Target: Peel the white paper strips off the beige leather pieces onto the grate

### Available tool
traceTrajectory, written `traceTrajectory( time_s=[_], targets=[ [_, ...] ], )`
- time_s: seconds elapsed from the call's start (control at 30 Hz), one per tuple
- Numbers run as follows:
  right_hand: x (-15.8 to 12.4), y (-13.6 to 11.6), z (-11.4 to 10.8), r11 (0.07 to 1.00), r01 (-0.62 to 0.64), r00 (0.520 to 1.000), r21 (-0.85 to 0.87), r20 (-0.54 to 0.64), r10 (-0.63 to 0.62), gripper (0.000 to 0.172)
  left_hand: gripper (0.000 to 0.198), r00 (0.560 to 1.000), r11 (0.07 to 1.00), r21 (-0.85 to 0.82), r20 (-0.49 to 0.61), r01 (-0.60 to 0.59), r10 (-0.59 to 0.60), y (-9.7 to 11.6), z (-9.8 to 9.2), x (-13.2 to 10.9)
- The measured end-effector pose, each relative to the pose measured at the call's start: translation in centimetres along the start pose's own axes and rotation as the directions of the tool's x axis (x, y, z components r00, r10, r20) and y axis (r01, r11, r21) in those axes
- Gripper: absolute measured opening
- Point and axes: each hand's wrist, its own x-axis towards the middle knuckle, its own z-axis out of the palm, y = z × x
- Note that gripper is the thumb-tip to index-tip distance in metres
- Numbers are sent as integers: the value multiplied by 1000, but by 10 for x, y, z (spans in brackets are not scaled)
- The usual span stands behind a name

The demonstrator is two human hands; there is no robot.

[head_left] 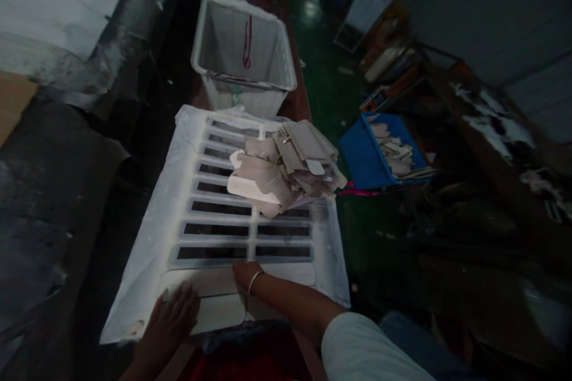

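Observation:
My left hand (174,312) lies with its fingers stretched out on the left ends of pale flat pieces at the near edge of a white slatted surface (185,175). Under my right hand (247,275) runs a long cream strip (212,278) with rounded corners. The fingers of that hand look curled in, and what they grip is hidden. Nearer to me, a shorter cream piece (218,312) lies against the strip. Farther up the slats sits a loose heap of beige leather-like pieces (286,166), some with small metal fittings.
Beyond the slats stands a deep grey-white bin (243,80). To the right on the green floor is a blue crate (366,158) holding beige scraps (393,152). A cluttered bench (500,125) runs along the right side. Dark sheeting (36,190) covers a surface at left.

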Motion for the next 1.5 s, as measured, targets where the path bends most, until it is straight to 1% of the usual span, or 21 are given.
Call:
traceTrajectory(
  time_s=[0.07, 0.13, 0.17, 0.3, 0.37, 0.43, 0.5, 0.53, 0.6, 0.63, 0.73, 0.87, 0.97, 1.07, 1.13, 1.23, 1.27, 1.33, 1.4, 1.43, 1.5],
  targets=[
    [-9, 3, 10, 1000, 11, 1000, 17, -30, -10, 18, 46, 998, 998, -13, -6, -66, 66, 13, 6, 6],
    [-15, 9, 21, 999, 19, 999, 37, -45, -17, 18, 51, 999, 999, -6, -37, -33, 33, 24, 5, 12],
    [-16, 12, 26, 999, 22, 998, 46, -54, -20, 19, 51, 1000, 1000, -3, -19, -23, 23, 26, 4, 15],
    [-11, 30, 43, 998, 47, 988, 51, -152, -39, 31, 54, 999, 999, -51, 44, -14, 16, 22, -1, 16],
    [-10, 35, 49, 992, 121, 972, 36, -208, -111, 36, 58, 998, 998, -66, 57, 0, 4, 17, -5, 14],
    [-11, 36, 56, 969, 248, 943, 15, -231, -238, 38, 62, 997, 999, -42, 76, 20, -17, 14, -10, 10],
    [-13, 34, 66, 922, 385, 893, -43, -236, -384, 40, 64, 994, 999, 8, 100, 38, -39, 12, -14, 8],
    [-13, 33, 72, 899, 431, 866, -83, -240, -438, 41, 65, 993, 999, 31, 112, 45, -48, 11, -16, 7],
    [-12, 32, 83, 872, 464, 834, -157, -256, -490, 45, 66, 988, 997, 59, 139, 52, -60, 11, -18, 6],
    [-11, 33, 87, 868, 464, 829, -178, -259, -496, 47, 66, 986, 996, 65, 154, 56, -66, 11, -19, 7],
    [-8, 35, 91, 873, 457, 842, -171, -234, -486, 46, 65, 977, 995, 73, 194, 71, -84, 12, -21, 7],
    [-12, 37, 87, 880, 456, 856, -135, -203, -475, 46, 61, 970, 995, 67, 228, 70, -83, 9, -25, 4],
    [-17, 36, 87, 887, 449, 859, -110, -221, -462, 45, 62, 961, 983, 81, 212, 164, -178, 5, -30, 9],
    [-16, 34, 86, 901, 427, 874, -79, -221, -433, 47, 58, 929, 953, 127, 219, 276, -298, 7, -38, 23],
    [-14, 31, 83, 903, 424, 879, -65, -211, -427, 47, 56, 903, 934, 168, 249, 315, -349, 13, -43, 34],
    [-14, 28, 71, 898, 436, 876, -62, -198, -440, 43, 56, 861, 900, 220, 275, 377, -428, 30, -48, 46],
    [-16, 28, 67, 897, 437, 876, -62, -196, -440, 42, 55, 859, 899, 220, 277, 380, -431, 37, -48, 49],
    [-23, 30, 58, 899, 435, 878, -55, -196, -437, 36, 54, 887, 927, 180, 278, 329, -368, 55, -44, 55],
    [-33, 37, 52, 903, 429, 884, -33, -191, -427, 31, 52, 927, 968, 110, 283, 225, -247, 75, -36, 62],
    [-39, 43, 51, 907, 421, 890, -14, -189, -416, 29, 51, 934, 977, 86, 288, 193, -210, 86, -32, 66],
    [-54, 58, 51, 921, 387, 908, 36, -188, -374, 27, 50, 925, 975, 83, 307, 208, -223, 106, -25, 73]
  ],
)
